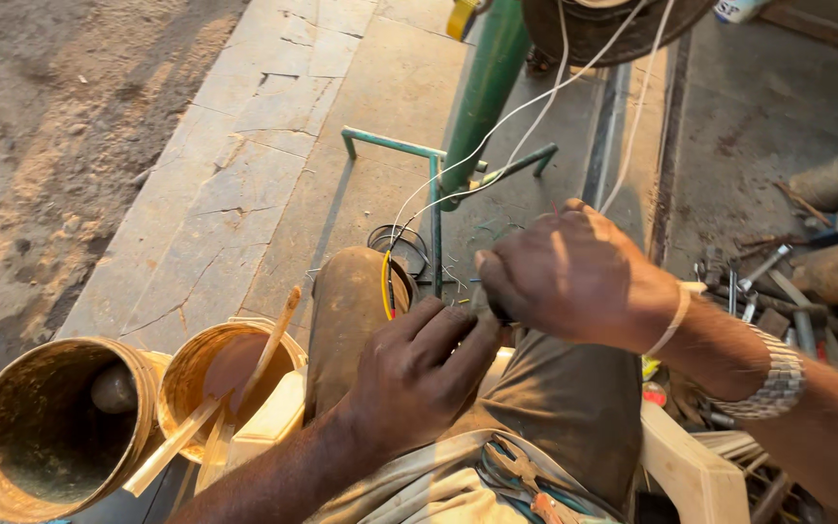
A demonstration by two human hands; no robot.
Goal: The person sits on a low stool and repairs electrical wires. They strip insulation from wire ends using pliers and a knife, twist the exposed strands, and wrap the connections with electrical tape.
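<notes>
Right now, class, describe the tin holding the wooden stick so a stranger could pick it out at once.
Start at the person's left hand over the knee. Just left of that forearm, two rusty round tins stand side by side on the ground. The wanted tin is the smaller, nearer the leg, with a wooden stick leaning out; its bigger neighbour has none.

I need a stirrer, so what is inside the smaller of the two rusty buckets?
The smaller bucket holds reddish-brown liquid with a wooden stick leaning in it, its upper end past the rim. The liquid hides the stick's lower end and the bucket's bottom.
</notes>
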